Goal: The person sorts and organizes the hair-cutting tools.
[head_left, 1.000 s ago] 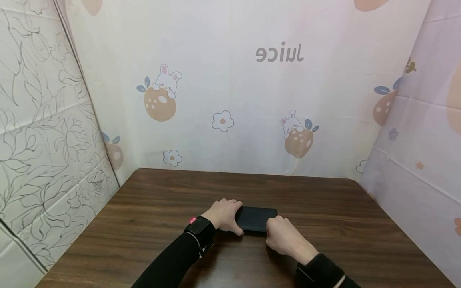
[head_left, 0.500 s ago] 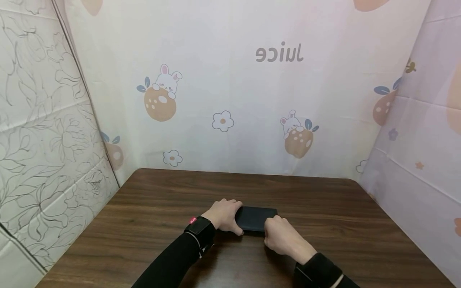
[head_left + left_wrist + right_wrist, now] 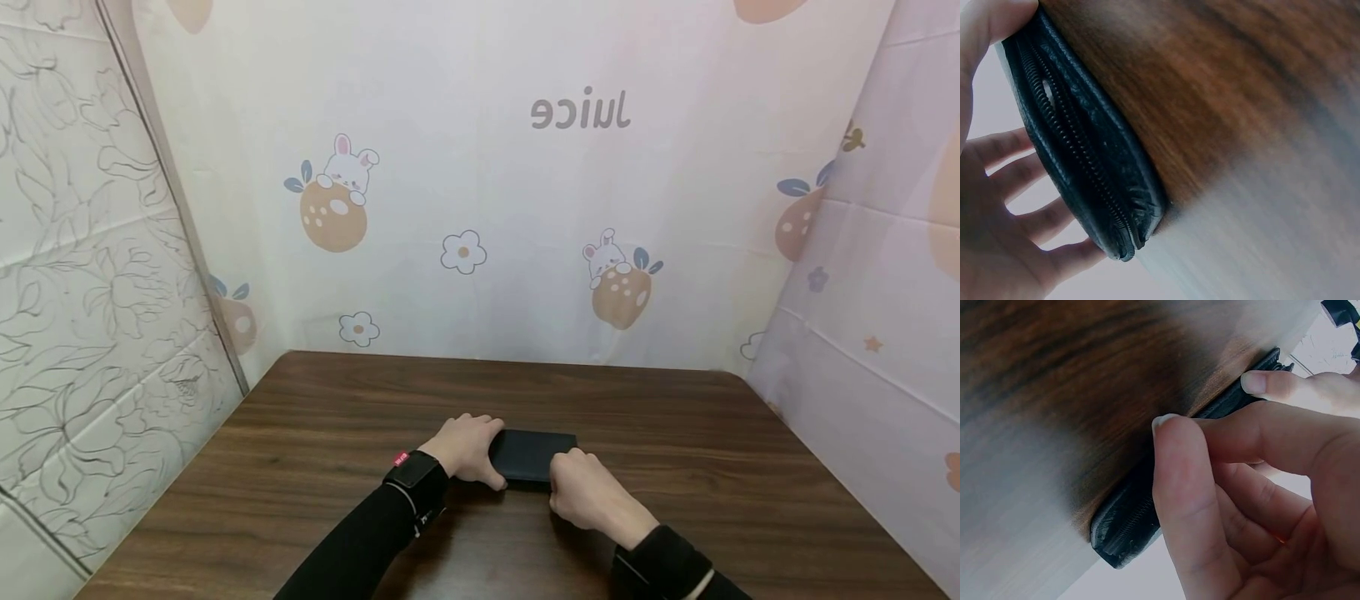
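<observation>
A black zip wallet (image 3: 527,456) lies flat on the brown wooden table. My left hand (image 3: 467,450) grips its left end, thumb on the near edge and fingers round the far side. In the left wrist view the zipper (image 3: 1079,140) runs along the wallet's side with its two rows of teeth parted. At the near right edge, my right hand (image 3: 592,493) has its fingers curled. The right wrist view shows thumb and index finger pinched together at the zipper side; the zipper pull itself is hidden by them. Zipper teeth show at the wallet's end (image 3: 1125,528).
The wooden table (image 3: 360,400) spreads out around both hands. Behind it hangs a pale curtain (image 3: 480,167) with rabbit and fruit prints. Other patterned curtains hang along the left and right sides.
My right hand has shifted slightly left along the wallet's near edge, mostly in the first half second. My left hand and the wallet stay in place.
</observation>
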{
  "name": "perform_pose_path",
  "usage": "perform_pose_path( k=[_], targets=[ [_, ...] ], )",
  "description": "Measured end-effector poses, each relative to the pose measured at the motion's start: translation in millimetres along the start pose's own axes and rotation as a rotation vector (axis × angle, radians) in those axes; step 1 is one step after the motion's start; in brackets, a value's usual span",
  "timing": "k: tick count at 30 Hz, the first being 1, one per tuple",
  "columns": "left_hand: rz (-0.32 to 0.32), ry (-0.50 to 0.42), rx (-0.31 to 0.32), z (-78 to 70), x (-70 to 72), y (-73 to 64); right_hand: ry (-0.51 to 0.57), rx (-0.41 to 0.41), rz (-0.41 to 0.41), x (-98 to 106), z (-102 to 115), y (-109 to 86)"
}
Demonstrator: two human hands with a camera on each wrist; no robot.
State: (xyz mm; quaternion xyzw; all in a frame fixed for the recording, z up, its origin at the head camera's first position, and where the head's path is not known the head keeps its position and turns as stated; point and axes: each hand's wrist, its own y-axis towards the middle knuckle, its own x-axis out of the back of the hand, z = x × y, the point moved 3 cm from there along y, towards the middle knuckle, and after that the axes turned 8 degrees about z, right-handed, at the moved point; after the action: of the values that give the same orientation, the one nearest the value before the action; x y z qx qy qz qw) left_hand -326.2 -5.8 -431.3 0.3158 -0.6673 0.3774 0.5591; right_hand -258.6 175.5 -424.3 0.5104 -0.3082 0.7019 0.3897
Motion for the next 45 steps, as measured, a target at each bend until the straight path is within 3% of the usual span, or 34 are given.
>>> perform_pose_path(
  k=[12,20,33,45],
  targets=[
    [0.005,-0.007,0.002,-1.0,-0.9,-0.6,0.042,-0.027,0.043,0.1,-3.4,0.3],
    [0.006,-0.006,0.002,0.1,0.1,1.3,0.034,-0.009,0.027,3.0,-3.3,1.0],
    [0.006,-0.001,-0.005,0.8,1.6,1.4,0.050,-0.061,0.048,2.5,-2.8,3.3],
    [0.014,-0.010,-0.012,1.8,4.2,-0.9,0.049,-0.003,0.010,0.9,4.8,5.6]
  ],
)
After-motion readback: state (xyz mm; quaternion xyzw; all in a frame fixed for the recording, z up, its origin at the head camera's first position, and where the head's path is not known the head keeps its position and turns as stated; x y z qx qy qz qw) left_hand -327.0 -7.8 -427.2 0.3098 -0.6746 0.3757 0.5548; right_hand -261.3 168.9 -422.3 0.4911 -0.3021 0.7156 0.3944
